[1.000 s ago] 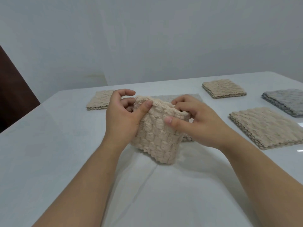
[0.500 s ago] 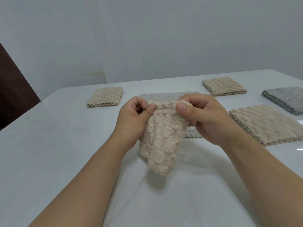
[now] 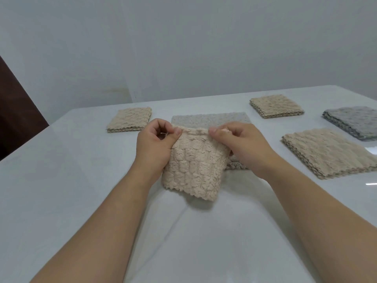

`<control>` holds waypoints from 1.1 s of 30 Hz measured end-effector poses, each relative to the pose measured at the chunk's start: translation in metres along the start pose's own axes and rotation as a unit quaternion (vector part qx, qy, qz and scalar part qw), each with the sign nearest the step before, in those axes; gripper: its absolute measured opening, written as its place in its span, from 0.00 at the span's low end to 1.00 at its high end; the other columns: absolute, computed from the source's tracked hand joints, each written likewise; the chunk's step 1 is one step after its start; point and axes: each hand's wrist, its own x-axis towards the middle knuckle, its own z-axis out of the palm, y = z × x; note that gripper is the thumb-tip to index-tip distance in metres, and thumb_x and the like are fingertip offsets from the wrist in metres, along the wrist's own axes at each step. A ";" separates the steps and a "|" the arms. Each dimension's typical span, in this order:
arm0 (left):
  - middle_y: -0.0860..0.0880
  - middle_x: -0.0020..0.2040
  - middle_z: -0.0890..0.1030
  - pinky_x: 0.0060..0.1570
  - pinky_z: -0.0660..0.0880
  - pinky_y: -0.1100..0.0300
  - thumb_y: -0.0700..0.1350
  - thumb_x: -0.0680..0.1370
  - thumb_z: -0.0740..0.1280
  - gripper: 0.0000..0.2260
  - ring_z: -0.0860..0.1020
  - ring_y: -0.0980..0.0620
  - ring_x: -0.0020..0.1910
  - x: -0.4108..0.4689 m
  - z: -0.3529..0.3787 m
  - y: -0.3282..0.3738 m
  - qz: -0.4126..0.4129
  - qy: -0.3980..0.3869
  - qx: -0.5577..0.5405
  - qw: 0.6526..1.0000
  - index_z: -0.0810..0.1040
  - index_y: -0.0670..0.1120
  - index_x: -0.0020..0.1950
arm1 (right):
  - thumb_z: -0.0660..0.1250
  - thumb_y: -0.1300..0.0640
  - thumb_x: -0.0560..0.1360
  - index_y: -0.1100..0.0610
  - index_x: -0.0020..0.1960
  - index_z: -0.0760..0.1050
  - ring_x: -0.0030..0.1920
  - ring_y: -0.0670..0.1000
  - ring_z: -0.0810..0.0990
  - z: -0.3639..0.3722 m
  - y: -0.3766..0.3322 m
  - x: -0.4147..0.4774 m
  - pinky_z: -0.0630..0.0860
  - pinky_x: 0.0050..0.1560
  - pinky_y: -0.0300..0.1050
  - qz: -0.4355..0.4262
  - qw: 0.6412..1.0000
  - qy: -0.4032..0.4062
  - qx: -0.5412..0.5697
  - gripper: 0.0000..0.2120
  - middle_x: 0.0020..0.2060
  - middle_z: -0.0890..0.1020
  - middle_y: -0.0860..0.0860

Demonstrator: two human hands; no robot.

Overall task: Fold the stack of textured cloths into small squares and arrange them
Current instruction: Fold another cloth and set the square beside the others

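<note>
Both hands pinch the top edge of a beige textured cloth, the left hand at its left corner and the right hand at its right corner, thumb pressed against curled fingers on each side. The cloth hangs down from that held edge toward the person, its scalloped lower edge at or just above the white table; whether it touches the surface cannot be told.

Directly behind the grip, partly hidden by the hands and the held cloth, a pale grey cloth lies flat on the table. To the left of the grip and a little farther back sits a small folded beige square. To the right and farther back lies another folded beige square. Right of the right hand, near the table's edge, rests a larger beige stack, and beyond it, at the far right, a grey folded stack. Plain light walls rise behind the table, and a dark brown panel shows at the far left.
</note>
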 end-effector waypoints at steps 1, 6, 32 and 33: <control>0.50 0.40 0.80 0.55 0.78 0.46 0.35 0.75 0.75 0.14 0.78 0.51 0.42 0.000 0.000 -0.001 0.004 -0.002 0.004 1.000 0.77 0.51 0.37 | 0.71 0.33 0.68 0.64 0.40 0.76 0.33 0.51 0.74 0.000 0.002 0.001 0.71 0.39 0.50 0.009 1.000 0.007 -0.020 0.32 0.32 0.75 0.54; 0.52 0.41 0.82 0.55 0.78 0.49 0.36 0.75 0.75 0.14 0.79 0.51 0.44 0.001 -0.002 0.001 0.023 0.000 0.026 0.999 0.78 0.53 0.37 | 0.71 0.42 0.77 0.63 0.44 0.76 0.38 0.62 0.83 -0.001 0.007 0.004 0.84 0.44 0.59 0.034 0.999 0.009 0.000 0.21 0.38 0.81 0.61; 0.59 0.66 0.75 0.67 0.74 0.45 0.50 0.78 0.70 0.16 0.77 0.55 0.66 -0.011 0.005 0.001 0.097 -0.126 0.210 0.965 0.77 0.60 0.66 | 0.68 0.48 0.80 0.49 0.58 0.68 0.35 0.51 0.77 0.001 0.019 0.010 0.73 0.36 0.47 0.051 0.986 0.135 0.082 0.12 0.40 0.81 0.55; 0.58 0.65 0.77 0.65 0.76 0.45 0.51 0.78 0.70 0.16 0.79 0.53 0.64 -0.010 0.006 0.002 0.067 -0.131 0.192 0.970 0.77 0.61 0.65 | 0.68 0.48 0.80 0.50 0.59 0.67 0.34 0.50 0.77 0.001 0.019 0.010 0.72 0.36 0.46 0.044 0.987 0.140 0.059 0.13 0.39 0.80 0.55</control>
